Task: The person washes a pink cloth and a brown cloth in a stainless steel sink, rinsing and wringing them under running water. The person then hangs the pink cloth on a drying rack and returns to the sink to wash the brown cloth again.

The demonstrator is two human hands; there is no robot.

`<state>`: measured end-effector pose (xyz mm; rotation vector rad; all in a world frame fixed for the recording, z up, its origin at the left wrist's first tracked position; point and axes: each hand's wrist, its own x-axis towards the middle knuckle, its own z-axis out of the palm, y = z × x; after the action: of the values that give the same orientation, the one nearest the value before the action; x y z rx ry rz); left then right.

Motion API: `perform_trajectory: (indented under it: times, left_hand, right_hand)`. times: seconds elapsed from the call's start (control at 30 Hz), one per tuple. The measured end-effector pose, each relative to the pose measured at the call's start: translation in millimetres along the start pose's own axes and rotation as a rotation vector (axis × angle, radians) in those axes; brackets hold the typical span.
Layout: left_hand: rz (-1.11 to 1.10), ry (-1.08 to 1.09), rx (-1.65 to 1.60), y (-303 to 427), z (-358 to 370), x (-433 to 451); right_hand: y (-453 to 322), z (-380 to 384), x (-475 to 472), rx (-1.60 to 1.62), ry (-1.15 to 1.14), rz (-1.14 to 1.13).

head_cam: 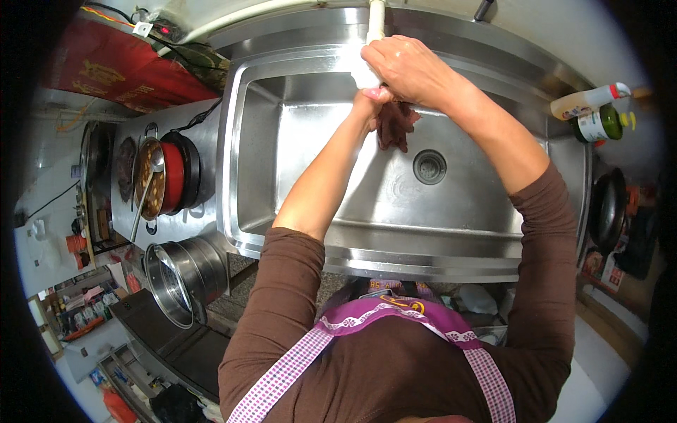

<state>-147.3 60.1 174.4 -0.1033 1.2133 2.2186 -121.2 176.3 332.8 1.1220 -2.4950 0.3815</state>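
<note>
My right hand (406, 66) is at the white faucet (365, 74) over the back of the stainless steel sink (317, 211), its fingers curled against the top of the spout. Just below it, my left hand (374, 103) is closed on a dark reddish-brown cloth (394, 127), which hangs down into the basin. Glare hides part of the faucet and the fingers, so whether the right hand grips it cannot be told. A round drain strainer (429, 166) lies in the basin floor, to the right of the cloth.
A red pot (172, 177) of food with a ladle (145, 198) stands left of the sink. A steel steamer pot (203, 272) is at the lower left. Two bottles, one clear (582, 104) and one green (603, 125), stand at the right rim. A black pan (607, 211) lies farther right.
</note>
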Motion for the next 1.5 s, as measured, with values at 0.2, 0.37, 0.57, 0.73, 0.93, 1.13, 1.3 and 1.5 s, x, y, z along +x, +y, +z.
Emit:
perform_trajectory:
  times: [0.2, 0.37, 0.57, 0.73, 0.93, 1.13, 1.3, 1.5]
  left_hand:
    - [0.072, 0.094, 0.076, 9.8, 10.5, -21.8]
    - [0.216, 0.102, 0.373, 11.4, 1.5, -24.7]
    - [0.091, 0.149, 0.392, 18.4, 8.1, -30.5]
    - [0.06, 0.202, 0.321, 23.7, 10.4, -38.1]
    - [0.084, 0.048, 0.157, 26.4, -27.0, -43.7]
    - [0.587, 0.228, 1.678, 21.9, -91.6, -57.2]
    - [0.244, 0.568, 1.354, 20.9, -99.5, -52.2]
    - [0.175, 0.288, 0.299, -19.0, -61.4, -49.0]
  right_hand:
    - [4.4, 2.3, -9.4, 0.149, 0.112, -0.023]
    - [1.9, 9.0, -12.8, 0.189, 0.18, -0.03]
    - [10.0, 5.8, -11.7, 0.166, 0.114, -0.068]
    - [17.8, 23.8, -49.7, 0.707, 0.161, 0.412]
    - [2.2, 158.6, -102.9, 0.217, -0.077, 0.32]
    - [27.1, 192.5, -93.0, 0.68, -0.153, 0.734]
    - [12.7, 190.8, -73.0, 0.972, 0.14, 0.84]
    - [-2.8, 230.8, -68.1, 1.076, 0.058, 0.893]
